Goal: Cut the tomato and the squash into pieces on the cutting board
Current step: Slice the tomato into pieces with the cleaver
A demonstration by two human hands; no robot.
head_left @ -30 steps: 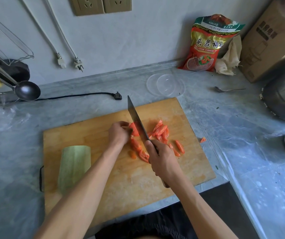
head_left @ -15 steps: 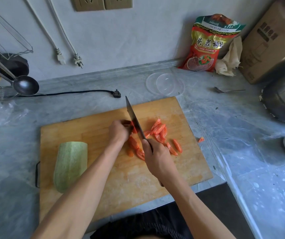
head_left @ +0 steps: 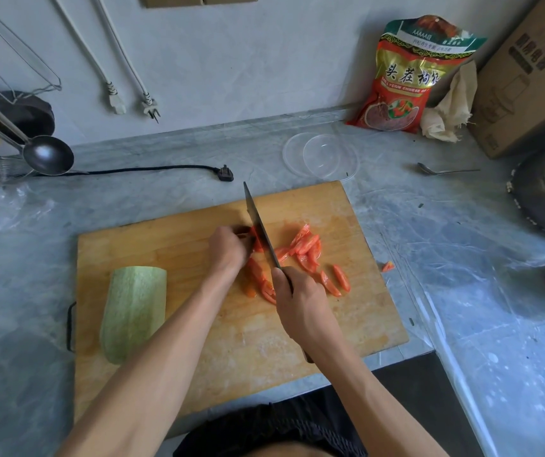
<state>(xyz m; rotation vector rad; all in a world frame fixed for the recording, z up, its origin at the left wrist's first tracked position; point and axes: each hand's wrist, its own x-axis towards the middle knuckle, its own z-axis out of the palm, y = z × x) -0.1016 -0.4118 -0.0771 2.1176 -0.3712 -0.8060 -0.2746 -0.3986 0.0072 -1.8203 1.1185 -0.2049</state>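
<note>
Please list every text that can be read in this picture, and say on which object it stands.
"AAAAA": top band of the red snack bag.
"头茬枸杞": bag's gold band.
"LYCIUM CHINESE": bag, under the gold band.
Cardboard box: dark printed characters, too blurred to read.

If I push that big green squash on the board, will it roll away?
Probably not far. The squash seems to lie on a flat cut side on the cutting board, so it would likely slide rather than roll. It looks thick and solid, so probably stiff and fairly heavy.
</note>
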